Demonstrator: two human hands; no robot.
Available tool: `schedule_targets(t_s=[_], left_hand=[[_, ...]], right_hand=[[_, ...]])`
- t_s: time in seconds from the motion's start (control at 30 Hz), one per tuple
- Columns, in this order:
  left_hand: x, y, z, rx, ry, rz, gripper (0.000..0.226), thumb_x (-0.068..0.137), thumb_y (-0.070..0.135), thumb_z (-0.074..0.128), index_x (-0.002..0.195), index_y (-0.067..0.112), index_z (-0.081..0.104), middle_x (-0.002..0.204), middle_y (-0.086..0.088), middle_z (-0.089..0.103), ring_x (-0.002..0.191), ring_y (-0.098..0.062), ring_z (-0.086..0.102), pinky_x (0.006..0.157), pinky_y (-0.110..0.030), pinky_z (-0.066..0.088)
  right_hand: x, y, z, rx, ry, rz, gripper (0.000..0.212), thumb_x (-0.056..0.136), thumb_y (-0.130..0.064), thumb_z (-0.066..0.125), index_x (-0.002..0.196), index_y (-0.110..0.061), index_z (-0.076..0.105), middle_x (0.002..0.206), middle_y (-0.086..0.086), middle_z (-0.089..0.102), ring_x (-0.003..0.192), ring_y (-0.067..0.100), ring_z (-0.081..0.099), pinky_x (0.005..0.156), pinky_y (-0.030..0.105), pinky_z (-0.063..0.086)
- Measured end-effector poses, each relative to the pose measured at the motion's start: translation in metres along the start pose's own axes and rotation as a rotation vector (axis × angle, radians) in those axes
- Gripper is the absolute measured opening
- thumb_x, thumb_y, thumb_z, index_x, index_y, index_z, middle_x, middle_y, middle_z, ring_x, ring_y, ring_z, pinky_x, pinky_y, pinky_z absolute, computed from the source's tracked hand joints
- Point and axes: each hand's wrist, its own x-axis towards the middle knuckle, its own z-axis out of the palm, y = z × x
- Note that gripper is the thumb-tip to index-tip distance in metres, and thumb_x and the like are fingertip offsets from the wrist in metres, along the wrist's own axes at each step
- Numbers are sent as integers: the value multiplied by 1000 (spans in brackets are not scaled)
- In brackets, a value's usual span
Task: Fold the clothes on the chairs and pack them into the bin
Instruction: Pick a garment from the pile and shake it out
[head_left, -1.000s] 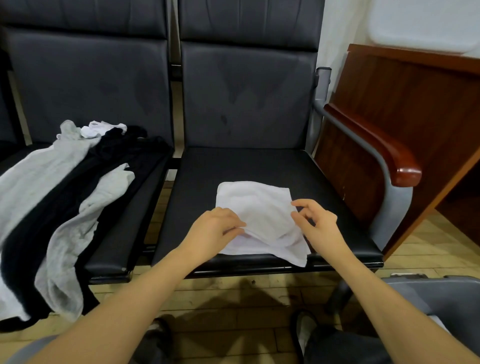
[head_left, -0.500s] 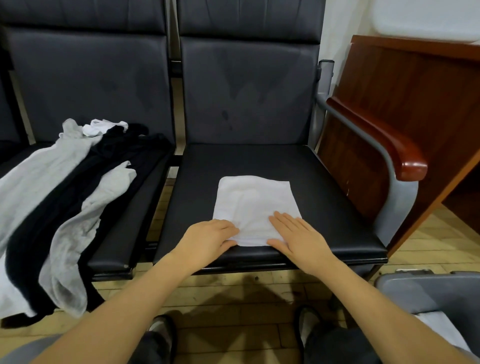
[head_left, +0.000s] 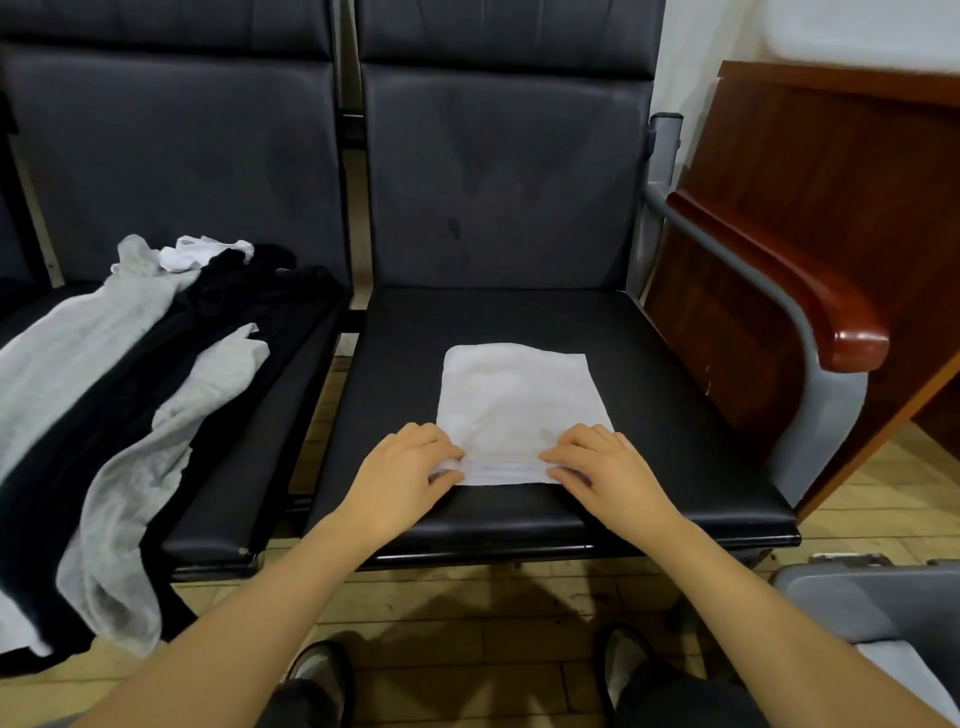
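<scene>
— Both hands are seen low on the right chair (head_left: 519, 322). What is held by them?

— The near edge of the folded white cloth (head_left: 511, 400) is pinched by each one. The left hand (head_left: 402, 475) is closed on the left corner, with the thumb tucked under the edge. The right hand (head_left: 605, 475) is closed on the right corner, fingers bent on top.

— Where is the cloth placed?

— It is laid flat on the black seat, near the front edge, between the two hands.

— What is seen on the left chair (head_left: 171, 171)?

— A pile of clothes (head_left: 119, 395) is spread there: grey ones, a black one and a small white one. Part of the pile is hung over the seat's front.

— And the bin?

— The grey bin (head_left: 872, 603) is seen at the lower right, on the wooden floor (head_left: 467, 603). Something white is seen inside it.

— Can any words or labels be read?

— None can be made out on the cloth, the chairs or the bin
</scene>
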Motion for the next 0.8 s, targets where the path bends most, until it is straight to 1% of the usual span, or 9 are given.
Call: schedule_targets(t_s=[0.07,0.13,0.23,0.33,0.43,0.5,0.57,0.7,0.8], left_hand=[[-1,-2,1,-30,2,-22,23,89,24,63,110,17,70,109,3,64,99,-15,57,87,-29,46],[-1,-3,-2,-112,-2,-85,21,89,24,63,108,16,71,106,4,65,99,-13,57,89,-30,47],[3,-6,-10,-225,82,-115,18,88,21,66,103,16,73,100,7,66,96,-10,59,89,-32,50],[2,-9,-19,-110,137,47,14,86,19,67,97,16,75,96,5,68,88,-11,61,78,-32,53],[-9,-16,-15,88,35,259,20,87,25,55,90,21,75,91,9,68,78,-11,63,65,-28,54],[-14,-20,-9,119,9,292,11,83,17,67,90,21,74,90,9,68,76,-11,64,63,-27,53],[-13,-18,-10,126,4,284,10,82,18,69,89,21,74,87,9,68,75,-12,64,64,-27,52],[-10,-8,-20,51,-59,183,32,88,42,46,89,24,73,82,16,62,78,-8,60,78,-29,47],[-9,4,-24,-84,-82,30,45,87,55,37,107,29,68,73,23,53,75,0,53,86,-22,37]], right_hand=[[-2,0,2,46,64,42,14,88,-18,66,101,-19,73,96,-5,63,87,17,59,76,25,34],[-3,0,3,124,75,127,14,90,-18,65,101,-19,73,95,-9,61,88,11,56,79,25,36],[-4,-3,2,221,189,189,13,90,-15,65,100,-19,73,92,-14,58,85,7,54,80,21,36],[-9,-3,-1,185,204,126,14,87,-14,67,99,-18,73,94,-12,59,89,4,51,80,19,38],[-16,1,2,145,90,80,18,85,-19,70,102,-21,74,98,-11,61,91,11,54,79,30,44],[-19,4,2,190,55,125,21,85,-22,69,106,-23,73,101,-14,56,94,12,52,84,29,43],[-21,4,1,180,56,149,22,86,-22,69,107,-22,73,100,-14,55,93,11,49,84,26,42],[-22,-1,-7,131,22,149,23,86,-29,67,108,-22,73,96,-15,54,89,6,47,82,29,43],[-16,-5,-20,158,-65,163,18,89,-36,61,100,-28,74,92,-13,61,87,5,52,85,28,36]])
